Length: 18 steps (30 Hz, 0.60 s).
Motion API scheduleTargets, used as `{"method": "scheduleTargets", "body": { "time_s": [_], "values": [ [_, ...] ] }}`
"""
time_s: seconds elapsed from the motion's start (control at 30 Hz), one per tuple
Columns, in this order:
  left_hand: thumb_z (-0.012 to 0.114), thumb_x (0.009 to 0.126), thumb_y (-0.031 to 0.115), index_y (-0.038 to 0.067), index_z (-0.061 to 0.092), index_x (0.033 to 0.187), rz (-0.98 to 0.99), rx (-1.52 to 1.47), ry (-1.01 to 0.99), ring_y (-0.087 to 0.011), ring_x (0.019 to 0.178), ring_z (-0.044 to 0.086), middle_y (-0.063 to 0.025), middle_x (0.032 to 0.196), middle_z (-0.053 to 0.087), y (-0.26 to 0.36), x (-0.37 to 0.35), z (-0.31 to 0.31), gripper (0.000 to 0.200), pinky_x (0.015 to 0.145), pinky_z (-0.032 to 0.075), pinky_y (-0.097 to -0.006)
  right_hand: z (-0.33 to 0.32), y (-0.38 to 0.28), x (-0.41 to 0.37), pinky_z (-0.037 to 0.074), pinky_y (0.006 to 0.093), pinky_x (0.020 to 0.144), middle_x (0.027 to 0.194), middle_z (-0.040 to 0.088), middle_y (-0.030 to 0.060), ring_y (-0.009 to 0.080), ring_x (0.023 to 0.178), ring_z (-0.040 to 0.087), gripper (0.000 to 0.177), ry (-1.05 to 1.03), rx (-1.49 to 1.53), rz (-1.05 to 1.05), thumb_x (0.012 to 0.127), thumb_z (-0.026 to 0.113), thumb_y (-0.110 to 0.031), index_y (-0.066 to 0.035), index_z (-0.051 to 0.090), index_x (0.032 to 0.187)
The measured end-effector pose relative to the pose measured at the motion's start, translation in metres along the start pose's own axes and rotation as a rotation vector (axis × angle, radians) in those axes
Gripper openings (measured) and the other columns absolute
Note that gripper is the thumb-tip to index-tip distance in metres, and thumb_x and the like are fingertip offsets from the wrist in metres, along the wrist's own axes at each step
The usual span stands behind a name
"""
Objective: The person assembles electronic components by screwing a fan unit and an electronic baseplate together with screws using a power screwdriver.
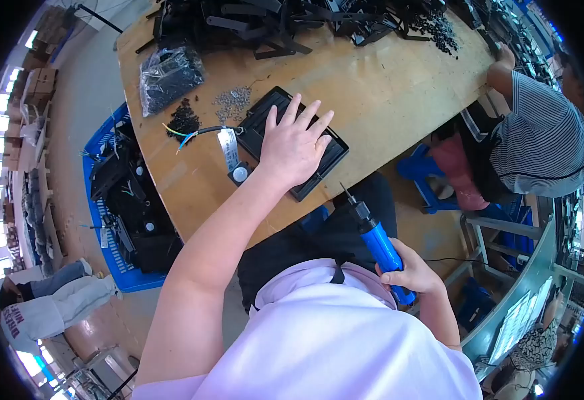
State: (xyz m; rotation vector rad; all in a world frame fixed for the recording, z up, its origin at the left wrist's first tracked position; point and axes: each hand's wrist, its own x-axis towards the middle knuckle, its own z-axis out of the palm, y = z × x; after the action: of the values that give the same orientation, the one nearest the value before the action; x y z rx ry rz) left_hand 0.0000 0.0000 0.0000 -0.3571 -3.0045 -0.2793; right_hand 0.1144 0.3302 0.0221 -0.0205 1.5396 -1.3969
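My left hand point(294, 145) lies flat, fingers spread, on a black rectangular housing point(328, 160) at the near edge of the wooden table point(385, 93). A cable point(202, 131) with coloured wires and a white label point(228, 147) runs from the housing's left side, and a small round black part point(240, 175) sits beside it. My right hand point(408, 273) grips a blue electric screwdriver point(378, 243) below the table edge, over my lap, its bit pointing up toward the housing.
A heap of small screws point(233, 101), black bits point(184, 120) and a plastic bag of parts point(168, 77) lie left of the housing. Black brackets point(272, 23) are piled at the table's far side. A blue crate point(122, 200) stands left; a seated person in stripes point(538, 143) right.
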Motion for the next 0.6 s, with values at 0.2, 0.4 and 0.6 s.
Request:
{"method": "scheduleTargets", "body": {
  "time_s": [0.2, 0.4, 0.6],
  "values": [
    [0.052, 0.101, 0.031, 0.017, 0.053, 0.146, -0.023, -0.071, 0.108, -0.0332, 0.147, 0.036, -0.0085, 0.152, 0.050, -0.003, 0.002, 0.003, 0.047, 0.118, 0.027, -0.0590, 0.000, -0.008, 0.025, 0.053, 0.0307, 0.077, 0.099, 0.064, 0.0083, 0.0150, 0.087, 0.063, 0.089, -0.025, -0.059, -0.018, 0.074, 0.091, -0.040, 0.000, 0.044, 0.138],
    [0.057, 0.098, 0.027, 0.011, 0.055, 0.143, -0.044, -0.071, 0.162, -0.0329, 0.144, 0.039, -0.0100, 0.149, 0.052, -0.002, 0.003, 0.004, 0.047, 0.117, 0.029, -0.0569, -0.005, -0.015, 0.030, 0.047, 0.0384, 0.099, 0.118, 0.062, 0.0167, 0.0269, 0.112, 0.060, 0.099, -0.053, -0.123, 0.039, 0.074, 0.087, -0.052, 0.000, 0.043, 0.145],
    [0.060, 0.095, 0.028, 0.006, 0.060, 0.137, -0.246, 0.018, 0.250, -0.0383, 0.140, 0.040, -0.0148, 0.148, 0.051, -0.003, -0.001, 0.008, 0.047, 0.115, 0.029, -0.0600, -0.006, -0.020, 0.033, 0.046, 0.0402, 0.101, 0.124, 0.061, 0.0196, 0.0317, 0.116, 0.060, 0.100, -0.080, -0.192, 0.045, 0.074, 0.085, -0.057, -0.002, 0.044, 0.145]
  ]
}}
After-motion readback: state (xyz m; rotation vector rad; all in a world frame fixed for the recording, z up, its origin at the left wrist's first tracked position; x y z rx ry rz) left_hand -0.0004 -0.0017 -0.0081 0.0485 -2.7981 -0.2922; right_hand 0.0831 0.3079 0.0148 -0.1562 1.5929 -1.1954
